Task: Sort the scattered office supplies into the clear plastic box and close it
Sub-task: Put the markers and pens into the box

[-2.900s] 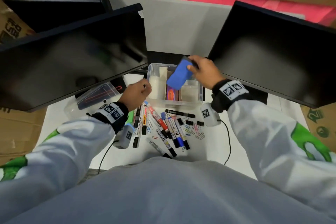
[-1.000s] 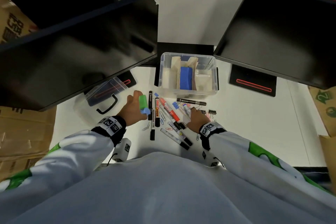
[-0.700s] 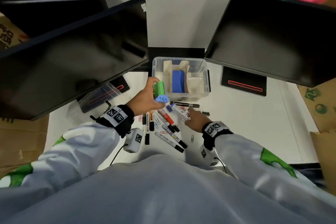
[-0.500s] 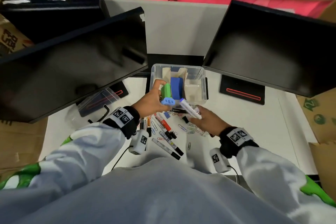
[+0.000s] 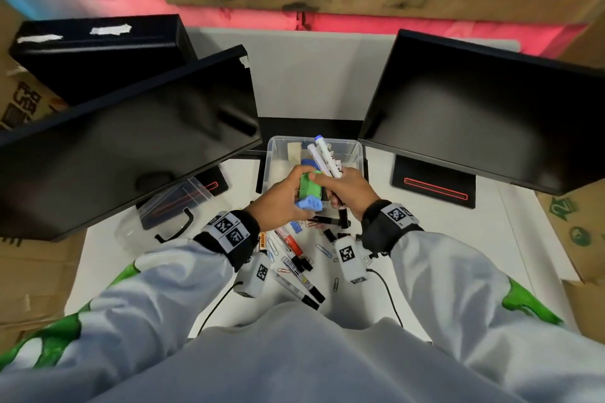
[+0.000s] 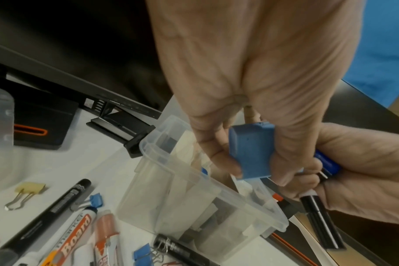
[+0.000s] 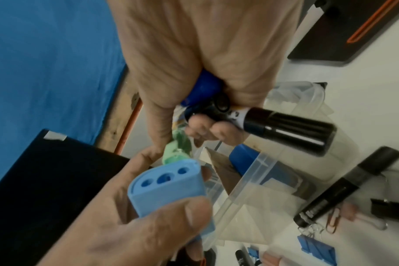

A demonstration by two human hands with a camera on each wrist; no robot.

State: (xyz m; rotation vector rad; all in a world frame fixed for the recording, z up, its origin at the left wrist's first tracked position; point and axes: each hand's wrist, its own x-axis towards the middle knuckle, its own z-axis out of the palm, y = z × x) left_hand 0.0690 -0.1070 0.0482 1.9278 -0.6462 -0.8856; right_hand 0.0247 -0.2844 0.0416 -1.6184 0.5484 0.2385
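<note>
The clear plastic box (image 5: pixel 274 160) stands open between two monitors, a blue eraser (image 5: pixel 307 163) inside it. My left hand (image 5: pixel 294 195) grips a green-and-blue pencil sharpener (image 5: pixel 309 193) just over the box's front edge; its blue end (image 7: pixel 169 183) shows three holes. My right hand (image 5: pixel 345 188) grips a bundle of markers (image 5: pixel 324 157) that point up over the box, and its thumb rests against the sharpener's green part. More markers (image 5: pixel 289 242), paper clips (image 5: pixel 324 250) and binder clips (image 6: pixel 96 198) lie scattered on the white desk in front of the box.
The left monitor (image 5: pixel 131 141) and the right monitor (image 5: pixel 474 114) overhang the desk on either side of the box. The clear lid (image 5: pixel 170 209) with a black handle lies at the left under the left monitor. Cardboard flanks the desk.
The right hand put the blue eraser in the box, then picked markers off the desk and raised them to it. The left hand lifted the sharpener from the desk to the box's front.
</note>
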